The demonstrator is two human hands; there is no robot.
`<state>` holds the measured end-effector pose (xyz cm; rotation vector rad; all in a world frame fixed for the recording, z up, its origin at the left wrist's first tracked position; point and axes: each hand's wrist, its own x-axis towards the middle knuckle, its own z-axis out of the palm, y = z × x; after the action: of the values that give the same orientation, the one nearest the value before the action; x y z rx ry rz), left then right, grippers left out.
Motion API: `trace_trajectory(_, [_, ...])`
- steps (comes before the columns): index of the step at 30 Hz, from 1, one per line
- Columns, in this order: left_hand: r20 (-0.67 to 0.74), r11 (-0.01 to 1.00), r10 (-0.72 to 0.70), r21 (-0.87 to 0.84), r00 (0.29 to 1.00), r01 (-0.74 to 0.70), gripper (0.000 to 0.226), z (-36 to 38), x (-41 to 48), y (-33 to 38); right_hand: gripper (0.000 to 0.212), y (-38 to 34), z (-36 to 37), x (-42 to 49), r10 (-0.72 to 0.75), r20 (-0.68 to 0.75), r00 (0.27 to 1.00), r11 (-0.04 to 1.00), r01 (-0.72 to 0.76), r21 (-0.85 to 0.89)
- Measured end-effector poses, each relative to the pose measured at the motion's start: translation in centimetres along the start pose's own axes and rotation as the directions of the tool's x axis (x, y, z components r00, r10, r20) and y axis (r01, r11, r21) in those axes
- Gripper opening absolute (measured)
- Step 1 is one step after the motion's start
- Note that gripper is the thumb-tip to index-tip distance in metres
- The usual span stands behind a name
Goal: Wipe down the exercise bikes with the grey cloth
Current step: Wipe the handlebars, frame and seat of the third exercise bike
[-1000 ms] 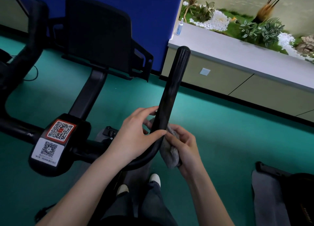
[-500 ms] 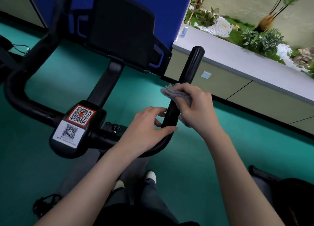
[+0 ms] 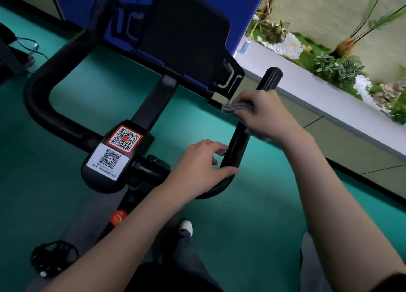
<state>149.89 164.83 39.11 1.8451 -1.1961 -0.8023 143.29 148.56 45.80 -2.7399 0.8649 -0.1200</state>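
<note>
Far left of both grips and low down, a black caged pedal [image 3: 52, 256] sits over the teal floor [image 3: 44, 193]. The exercise bike's handlebar [image 3: 37, 94] is a thick, matte black tube, smoothly rounded, bending into a loop on that side. Just left of the left hand's grip, a glossy black housing [image 3: 98, 182] at the bar's centre carries two stickers. A red-bordered QR code [image 3: 125, 138] sits above a white QR label [image 3: 108, 158], whose line of small print is too fine to read. Below the housing shows a round orange knob [image 3: 118, 217].

The left hand [image 3: 202, 166] clasps the bar's right-hand bend, thumb on the near side and fingers curled over the far side. Above that grip, the right hand [image 3: 265, 113] is clenched round the upright right prong, with the grey cloth [image 3: 235, 108] wrapped between palm and tube. A soft-looking fold pokes out past the fingers, and the prong's rounded end stands just above the fist.

Right of this grip, a small bluish bottle [image 3: 245, 44] stands on a smooth pale ledge [image 3: 307, 87], backed by white pebbles [image 3: 287, 43] and green plants [image 3: 338, 67].
</note>
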Motion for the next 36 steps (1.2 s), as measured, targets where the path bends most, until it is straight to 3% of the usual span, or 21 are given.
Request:
trace_trajectory(4, [0.014, 1.000, -0.003, -0.014, 1.000, 0.003, 0.046, -0.3, 0.0, 0.1, 0.014, -0.9, -0.1, 0.7, -0.026, 0.192, 0.981, 0.993, 0.047, -0.107])
trace_trajectory(10, [0.017, 1.000, -0.016, -0.023, 1.000, 0.016, 0.047, -1.2, -0.3, -0.3, 0.008, -2.4, -0.4, 0.5, 0.000, 0.420, 0.908, 0.996, 0.036, -0.077])
trace_trajectory(17, [0.005, 1.000, -0.023, -0.001, 1.000, 0.023, 0.037, -2.5, -0.8, -1.1, 0.008, -3.5, -0.3, -0.5, -0.029, 0.552, 0.833, 0.999, 0.034, 0.001])
trace_trajectory(19, [0.010, 1.000, -0.021, -0.001, 1.000, 0.021, 0.032, -2.6, -1.0, -1.3, 0.014, -2.5, -0.7, -1.4, -0.051, 0.452, 0.891, 0.998, 0.033, 0.046])
trace_trajectory(21, [0.009, 1.000, -0.017, -0.012, 1.000, 0.017, 0.031, -2.6, -1.0, -1.4, 0.017, -1.2, -0.6, -3.3, -0.006, 0.166, 0.986, 0.981, -0.027, 0.191])
trace_trajectory(23, [0.032, 1.000, -0.002, 0.000, 0.999, 0.002, 0.035, -2.5, -1.0, -1.3, 0.018, -0.4, 0.8, -5.8, 0.120, -0.157, 0.980, 0.933, -0.057, 0.355])
trace_trajectory(24, [0.052, 1.000, 0.008, 0.016, 0.999, -0.009, 0.038, -2.4, -1.1, -1.2, 0.021, -0.3, 1.8, -6.9, 0.186, -0.246, 0.951, 0.906, -0.069, 0.418])
trace_trajectory(30, [0.133, 0.992, 0.043, 0.109, 0.990, -0.057, 0.045, -1.5, -1.4, -0.9, 0.032, -1.6, 7.0, -10.3, 0.325, -0.371, 0.870, 0.818, -0.061, 0.572])
trace_trajectory(36, [0.152, 0.979, 0.090, 0.167, 0.984, -0.115, 0.034, -1.6, -1.9, -0.5, 0.032, -4.1, 8.7, -13.3, 0.403, -0.378, 0.833, 0.731, -0.045, 0.680])
